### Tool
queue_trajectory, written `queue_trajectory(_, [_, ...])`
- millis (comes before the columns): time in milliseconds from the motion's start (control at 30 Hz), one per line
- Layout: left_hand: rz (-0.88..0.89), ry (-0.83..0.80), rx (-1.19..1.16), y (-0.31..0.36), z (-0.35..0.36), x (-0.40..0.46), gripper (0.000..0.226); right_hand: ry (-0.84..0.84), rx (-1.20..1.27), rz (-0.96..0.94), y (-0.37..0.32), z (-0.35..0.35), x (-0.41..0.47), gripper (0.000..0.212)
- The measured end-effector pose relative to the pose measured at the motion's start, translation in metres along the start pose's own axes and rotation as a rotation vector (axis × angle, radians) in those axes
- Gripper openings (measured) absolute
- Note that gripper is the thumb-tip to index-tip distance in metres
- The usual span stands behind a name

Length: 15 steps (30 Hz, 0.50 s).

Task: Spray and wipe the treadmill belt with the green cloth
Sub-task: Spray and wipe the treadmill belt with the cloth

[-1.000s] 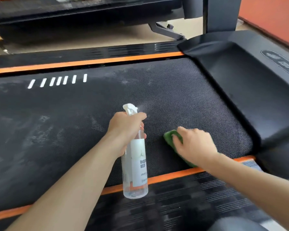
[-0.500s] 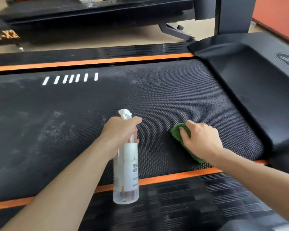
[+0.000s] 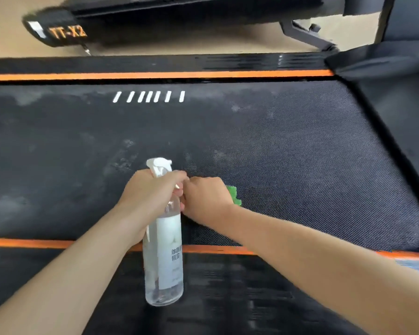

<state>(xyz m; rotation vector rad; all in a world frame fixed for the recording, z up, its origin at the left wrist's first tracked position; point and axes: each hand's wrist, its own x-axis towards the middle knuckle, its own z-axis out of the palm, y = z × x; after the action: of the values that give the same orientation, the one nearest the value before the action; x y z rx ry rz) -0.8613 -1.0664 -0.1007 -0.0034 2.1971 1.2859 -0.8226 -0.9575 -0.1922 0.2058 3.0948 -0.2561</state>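
Observation:
The black treadmill belt (image 3: pixel 288 146) stretches across the view, with pale dusty smears on its left half. My left hand (image 3: pixel 150 194) grips the neck of a clear spray bottle (image 3: pixel 163 257) with a white trigger head, held upright over the belt's near edge. My right hand (image 3: pixel 206 201) lies right beside the bottle and presses the green cloth (image 3: pixel 235 195) onto the belt. Only a small corner of the cloth shows past my hand.
Orange strips (image 3: pixel 155 75) border the belt on the far and near sides. The black motor cover (image 3: pixel 397 97) rises at the right. Another treadmill marked TT-X2 (image 3: pixel 65 32) stands on the beige floor behind. White dashes (image 3: pixel 150 96) mark the belt's far side.
My right hand has slid the green cloth leftward along the belt until it sits against the bottle. The view has shifted left; my left hand keeps its hold on the bottle.

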Motion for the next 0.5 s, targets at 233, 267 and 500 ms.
queue_trajectory(233, [-0.005, -0.096, 0.003, -0.001, -0.001, 0.004, 0.024, 0.115, -0.205, 0.635, 0.166, -0.029, 0.013, 0.028])
queue_trajectory(267, [0.0, -0.107, -0.01, 0.001, 0.0, 0.008, 0.024, 0.141, -0.176, 0.708, 0.173, -0.03, 0.013, 0.03])
queue_trajectory(500, [0.038, -0.137, -0.124, 0.007, -0.004, 0.023, 0.02, -0.025, -0.04, 0.152, 0.002, 0.004, -0.007, 0.027])
